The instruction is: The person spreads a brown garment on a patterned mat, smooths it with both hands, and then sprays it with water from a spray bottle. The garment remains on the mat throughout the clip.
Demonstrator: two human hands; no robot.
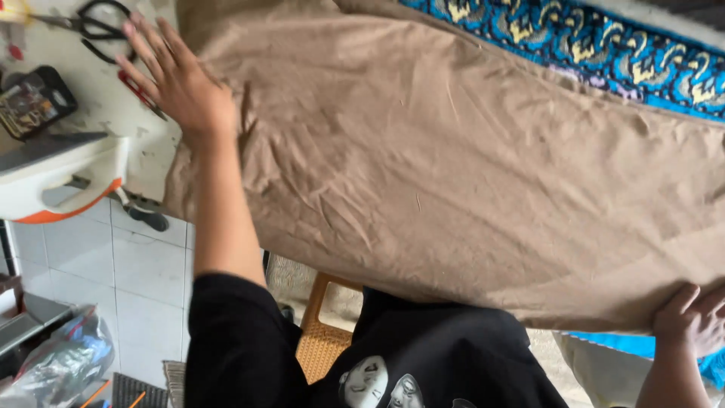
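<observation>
A large tan cloth (453, 166) lies spread over a work table, creased in many places. My left hand (175, 79) rests flat at the cloth's left edge, fingers spread, partly on the white tabletop (91, 91); it grips nothing. At the lower right, my right hand (691, 317) curls its fingers around the cloth's near edge. My black sleeve and shirt fill the bottom of the view.
Black scissors (98, 26) and a small dark box (34, 98) lie on the tabletop by my left hand. A white appliance with an orange base (60, 177) sits at the left. Blue patterned fabric (604, 45) shows beyond the cloth. Below are a woven stool (325, 332) and a tiled floor (143, 264).
</observation>
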